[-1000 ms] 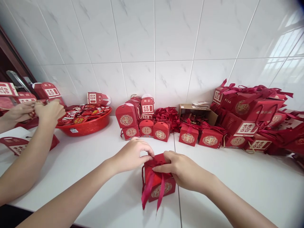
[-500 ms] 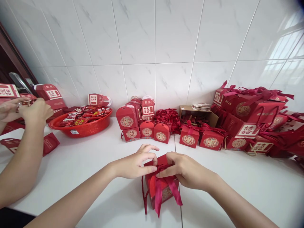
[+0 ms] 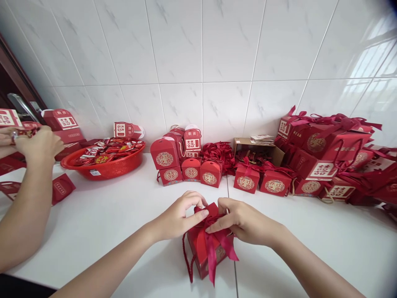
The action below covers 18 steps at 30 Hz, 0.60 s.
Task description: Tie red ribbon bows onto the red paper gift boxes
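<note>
A red gift box (image 3: 198,248) with a gold round emblem stands on the white table in front of me. A dark red satin ribbon (image 3: 211,252) is tied in a bow over its top, its two tails hanging down the front. A red cord handle (image 3: 187,260) droops from the box's left side. My left hand (image 3: 184,213) curls over the back left of the box, thumb against the top flap, fingertips partly hidden. From the right, my right hand (image 3: 245,219) pinches the ribbon at the knot, thumb low and forefinger bent behind it.
Behind are several red boxes (image 3: 164,159), a heap of ribbon (image 3: 218,155) and an open cardboard box (image 3: 279,155). Ribboned boxes (image 3: 328,140) pile up at right. At left stand a red basket (image 3: 108,167) of wrapped sweets and another person's hands (image 3: 37,140).
My left hand has moved in closer, its fingers curling down onto the box top. The box has turned slightly. My right hand stays at the knot.
</note>
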Motion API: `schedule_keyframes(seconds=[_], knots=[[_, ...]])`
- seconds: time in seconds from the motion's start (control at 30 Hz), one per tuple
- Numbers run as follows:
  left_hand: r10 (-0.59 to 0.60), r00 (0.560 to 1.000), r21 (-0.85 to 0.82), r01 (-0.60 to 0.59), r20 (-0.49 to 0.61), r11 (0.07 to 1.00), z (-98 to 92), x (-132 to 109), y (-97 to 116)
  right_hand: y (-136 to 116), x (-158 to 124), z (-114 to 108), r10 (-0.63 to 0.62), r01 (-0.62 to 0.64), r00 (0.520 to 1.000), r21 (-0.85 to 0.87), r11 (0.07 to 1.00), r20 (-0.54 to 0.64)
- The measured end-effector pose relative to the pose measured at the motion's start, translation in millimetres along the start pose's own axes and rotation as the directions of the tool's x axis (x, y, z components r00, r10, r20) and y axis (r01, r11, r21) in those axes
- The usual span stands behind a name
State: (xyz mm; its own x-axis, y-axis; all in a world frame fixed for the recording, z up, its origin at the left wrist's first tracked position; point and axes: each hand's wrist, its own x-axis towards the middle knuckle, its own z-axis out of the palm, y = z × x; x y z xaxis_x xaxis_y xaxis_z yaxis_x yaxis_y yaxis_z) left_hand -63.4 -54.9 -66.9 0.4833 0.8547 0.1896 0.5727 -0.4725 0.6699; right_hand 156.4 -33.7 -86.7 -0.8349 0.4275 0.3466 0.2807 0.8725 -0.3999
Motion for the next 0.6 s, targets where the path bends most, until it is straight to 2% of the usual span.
schedule_keyframes(seconds=[0.1, 0.33, 0.5, 0.6], knots=[[-0.033, 0.996, -0.102, 0.025, -0.084, 0.994, 10.1, -2, -1, 0, 0, 0, -0.003, 0.003, 1.0, 0.016, 1.0, -0.008], [-0.119, 0.984, -0.259, 0.083, -0.129, 0.962, 25.8, -1, 1, -2, 0, -4, 0.03, -0.024, 0.997, 0.08, 0.996, -0.075], [-0.142, 0.981, -0.338, 0.09, -0.134, 0.937, 28.5, -3, 1, -2, 2, -6, 0.204, -0.171, 0.971, 0.228, 0.958, -0.128], [-0.158, 0.977, -0.334, 0.103, -0.141, 0.937, 28.3, -4, 2, -1, 4, -6, 0.289, -0.244, 0.945, 0.258, 0.935, -0.155]])
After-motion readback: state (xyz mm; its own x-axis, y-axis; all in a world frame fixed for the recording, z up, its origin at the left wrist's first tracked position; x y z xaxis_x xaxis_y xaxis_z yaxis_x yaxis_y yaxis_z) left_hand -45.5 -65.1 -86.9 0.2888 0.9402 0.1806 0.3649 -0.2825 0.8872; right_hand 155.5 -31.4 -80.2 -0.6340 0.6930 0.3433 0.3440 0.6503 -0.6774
